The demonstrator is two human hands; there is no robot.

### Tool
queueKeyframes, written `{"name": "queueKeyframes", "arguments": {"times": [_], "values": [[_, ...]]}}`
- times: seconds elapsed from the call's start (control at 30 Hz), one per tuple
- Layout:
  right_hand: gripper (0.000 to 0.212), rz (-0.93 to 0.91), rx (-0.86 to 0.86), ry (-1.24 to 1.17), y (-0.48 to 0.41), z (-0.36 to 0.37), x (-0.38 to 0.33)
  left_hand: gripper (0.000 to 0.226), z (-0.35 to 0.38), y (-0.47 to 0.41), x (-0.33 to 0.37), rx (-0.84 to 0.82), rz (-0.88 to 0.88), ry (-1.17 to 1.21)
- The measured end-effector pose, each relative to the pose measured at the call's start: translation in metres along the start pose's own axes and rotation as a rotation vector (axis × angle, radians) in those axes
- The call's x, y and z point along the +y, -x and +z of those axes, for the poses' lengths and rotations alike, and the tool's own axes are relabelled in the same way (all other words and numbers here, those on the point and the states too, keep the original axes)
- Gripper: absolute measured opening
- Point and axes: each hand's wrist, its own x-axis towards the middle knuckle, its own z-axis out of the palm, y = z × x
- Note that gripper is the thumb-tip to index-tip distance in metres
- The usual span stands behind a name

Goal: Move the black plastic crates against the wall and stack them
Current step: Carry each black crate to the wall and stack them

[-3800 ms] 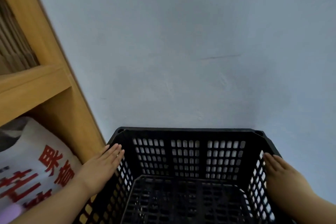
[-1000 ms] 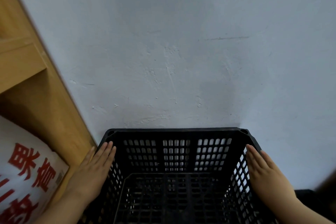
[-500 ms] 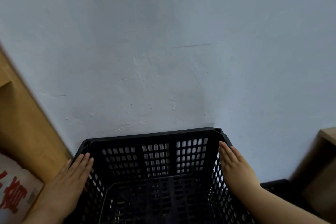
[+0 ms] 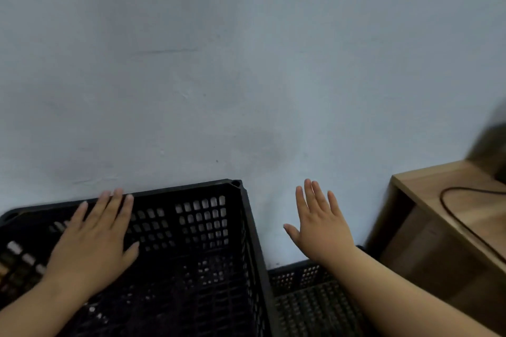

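Crate [image 4: 208,241] sits against wall [image 4: 246,63]; placing looks done. Left hand [image 4: 93,243] and right hand [image 4: 320,230] are spread flat, empty. Next, likely: grip low crate [image 4: 309,306] at 5 o'clock.

Storage corner of a plain indoor room; whether home or shop cannot be told. A bare, scuffed pale wall [image 4: 246,63] backs two black perforated crates [image 4: 191,254], with a wooden table [image 4: 465,200] carrying a loose cable [image 4: 441,198] at right.
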Motion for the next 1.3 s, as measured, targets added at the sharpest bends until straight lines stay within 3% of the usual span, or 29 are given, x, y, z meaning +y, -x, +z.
{"name": "queueKeyframes", "arguments": {"times": [0.2,0.3,0.5,0.67,0.77,0.87,0.93,1.03,1.1,1.3], "values": [[0.075,0.025,0.054,0.141,0.025,0.035,0.151,0.084,-0.025,-0.053,0.187,0.203,-0.055,-0.014],[0.074,-0.009,-0.178,0.15,0.041,0.058,0.223,0.083,-0.018,-0.077,0.285,0.284,-0.03,0.005],[0.068,-0.01,-0.365,0.114,0.065,0.137,0.304,0.099,0.067,-0.091,0.411,-0.016,0.001,0.109],[0.068,-0.06,-0.459,0.133,0.084,0.244,0.321,0.1,0.188,-0.063,0.453,-0.219,-0.017,0.095],[0.059,-0.079,-0.404,0.134,0.092,0.319,0.326,0.1,0.267,-0.048,0.469,-0.285,-0.018,0.104],[0.066,-0.086,-0.321,0.155,0.106,0.406,0.335,0.096,0.346,-0.034,0.482,-0.328,-0.001,0.081],[0.067,-0.064,-0.383,0.144,0.11,0.448,0.336,0.095,0.392,-0.026,0.488,-0.387,-0.013,0.049],[0.068,-0.035,-0.404,0.195,0.121,0.51,0.344,0.087,0.444,-0.02,0.492,-0.414,-0.083,-0.045],[0.061,-0.055,-0.511,0.235,0.121,0.539,0.35,0.08,0.468,-0.023,0.494,-0.463,-0.104,-0.11],[0.065,-0.093,-0.479,0.293,0.113,0.584,0.355,0.072,0.507,-0.045,0.484,-0.6,-0.142,-0.215]]}}
